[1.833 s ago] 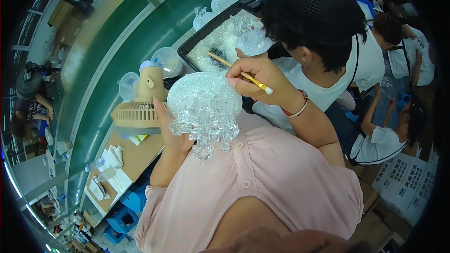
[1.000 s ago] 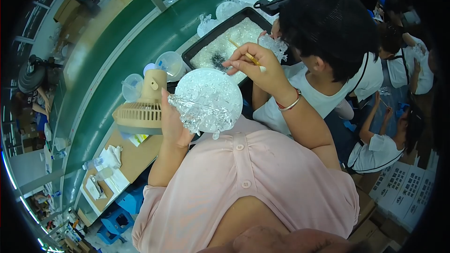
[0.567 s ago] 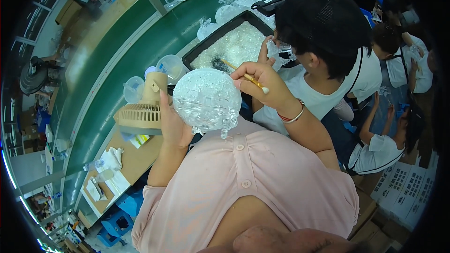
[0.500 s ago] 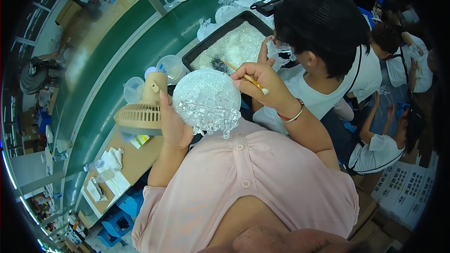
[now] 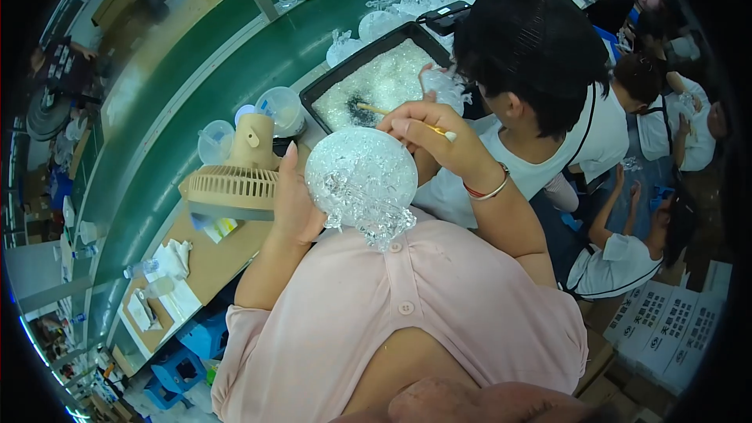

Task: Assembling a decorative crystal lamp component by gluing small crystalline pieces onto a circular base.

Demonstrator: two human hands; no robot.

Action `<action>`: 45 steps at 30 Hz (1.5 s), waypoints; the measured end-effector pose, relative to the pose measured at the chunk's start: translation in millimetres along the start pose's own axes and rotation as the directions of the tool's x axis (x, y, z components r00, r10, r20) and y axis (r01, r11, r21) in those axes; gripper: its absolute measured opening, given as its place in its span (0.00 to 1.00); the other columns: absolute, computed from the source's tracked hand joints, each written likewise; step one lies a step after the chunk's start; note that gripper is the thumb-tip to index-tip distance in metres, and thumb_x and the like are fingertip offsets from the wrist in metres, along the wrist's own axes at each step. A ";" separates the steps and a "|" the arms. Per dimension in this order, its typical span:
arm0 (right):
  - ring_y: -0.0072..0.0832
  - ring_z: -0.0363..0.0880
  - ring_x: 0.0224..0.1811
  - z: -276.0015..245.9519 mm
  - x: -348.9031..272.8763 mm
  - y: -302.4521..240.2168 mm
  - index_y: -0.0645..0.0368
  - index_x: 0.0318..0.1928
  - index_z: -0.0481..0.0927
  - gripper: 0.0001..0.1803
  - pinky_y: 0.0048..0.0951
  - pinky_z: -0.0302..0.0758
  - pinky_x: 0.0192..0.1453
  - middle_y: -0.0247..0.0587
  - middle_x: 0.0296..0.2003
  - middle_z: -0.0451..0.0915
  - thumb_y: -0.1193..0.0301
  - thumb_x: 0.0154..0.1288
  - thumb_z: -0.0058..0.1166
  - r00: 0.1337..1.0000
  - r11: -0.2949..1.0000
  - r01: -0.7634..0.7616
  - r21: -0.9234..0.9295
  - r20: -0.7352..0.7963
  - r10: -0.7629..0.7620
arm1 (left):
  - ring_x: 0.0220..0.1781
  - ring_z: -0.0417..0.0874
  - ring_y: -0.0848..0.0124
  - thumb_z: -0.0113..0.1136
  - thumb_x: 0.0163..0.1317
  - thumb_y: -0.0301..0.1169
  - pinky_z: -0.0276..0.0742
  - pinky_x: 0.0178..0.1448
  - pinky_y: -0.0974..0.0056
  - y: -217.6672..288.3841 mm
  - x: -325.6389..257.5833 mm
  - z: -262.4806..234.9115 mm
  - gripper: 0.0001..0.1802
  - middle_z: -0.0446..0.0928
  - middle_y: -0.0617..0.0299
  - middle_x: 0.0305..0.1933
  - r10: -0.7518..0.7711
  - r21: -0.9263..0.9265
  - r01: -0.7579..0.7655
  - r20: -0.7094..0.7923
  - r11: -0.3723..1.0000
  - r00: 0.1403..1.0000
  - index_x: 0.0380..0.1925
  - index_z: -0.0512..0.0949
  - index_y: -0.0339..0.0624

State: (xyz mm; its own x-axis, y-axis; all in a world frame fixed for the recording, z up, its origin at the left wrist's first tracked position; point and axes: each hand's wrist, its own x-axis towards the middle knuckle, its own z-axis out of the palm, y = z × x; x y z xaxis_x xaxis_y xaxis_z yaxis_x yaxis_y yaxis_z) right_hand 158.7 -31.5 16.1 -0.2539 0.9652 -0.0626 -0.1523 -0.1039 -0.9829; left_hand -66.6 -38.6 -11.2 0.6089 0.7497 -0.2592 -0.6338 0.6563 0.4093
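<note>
The clear crystal-beaded dome [image 5: 362, 184] sits raised in front of the person's chest, and all positions below are given relative to it. The left hand [image 5: 294, 204] supports the dome from its left side, palm against the beaded shell and thumb pointing up along its edge; its grip is closed on the dome. The right hand [image 5: 439, 137] is just above and to the right of the dome, fingers pinched on a thin wooden stick [image 5: 407, 119] that runs from the hand toward the upper left, its far end over the black tray [image 5: 348, 86]. That grip is clenched on the stick. A loose cluster of beaded strands hangs from the dome's lower edge, touching the pink shirt [image 5: 407, 313]. Directly left of the dome, just beyond the left hand, stands a small beige desk fan [image 5: 235, 180] on the tan surface [image 5: 207, 254]. Above the fan are two clear plastic cups [image 5: 251, 121]. The black tray, filled with clear beads, lies above the dome, beside the green conveyor belt [image 5: 235, 86]. To the right of the dome a co-worker in a white shirt [image 5: 580, 141] bends over the tray, one hand at its right edge
</note>
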 end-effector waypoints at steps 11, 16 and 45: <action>0.12 0.69 0.29 -3.2 -2.0 15.9 0.66 0.40 0.76 0.09 0.12 0.66 0.34 0.29 0.29 0.75 0.74 0.61 0.50 0.989 0.994 0.074 0.085 -0.137 -0.062 | 0.57 0.71 0.62 0.33 0.69 0.38 0.64 0.63 0.56 12.4 9.6 -18.7 0.23 0.70 0.51 0.55 0.248 -0.073 -0.253 -0.070 0.965 0.966 0.55 0.65 0.34; 0.18 0.75 0.32 3.1 5.7 34.6 0.65 0.42 0.75 0.09 0.17 0.73 0.38 0.34 0.33 0.77 0.74 0.62 0.49 0.967 0.940 0.130 0.314 -0.250 -0.050 | 0.56 0.72 0.65 0.38 0.68 0.36 0.66 0.61 0.53 1.1 16.2 -20.3 0.18 0.72 0.55 0.52 0.398 0.056 -0.395 -0.205 0.917 0.894 0.53 0.66 0.38; 0.14 0.75 0.23 20.1 4.0 24.3 0.65 0.36 0.74 0.06 0.13 0.72 0.29 0.33 0.24 0.76 0.74 0.61 0.51 0.974 0.975 0.194 -0.111 -0.097 -0.205 | 0.62 0.65 0.57 0.29 0.68 0.52 0.61 0.65 0.53 -8.0 -5.5 -4.6 0.31 0.63 0.53 0.62 0.322 -0.027 -0.324 -0.061 0.946 0.945 0.61 0.58 0.41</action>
State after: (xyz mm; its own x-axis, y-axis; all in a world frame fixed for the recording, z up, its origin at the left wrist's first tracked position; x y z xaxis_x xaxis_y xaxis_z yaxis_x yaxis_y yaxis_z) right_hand 134.8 -34.9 -4.5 -0.1234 0.9846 0.1239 -0.0920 0.1130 -0.9893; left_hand -67.1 -47.6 -17.2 0.3417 0.9249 -0.1665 -0.8097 0.3797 0.4474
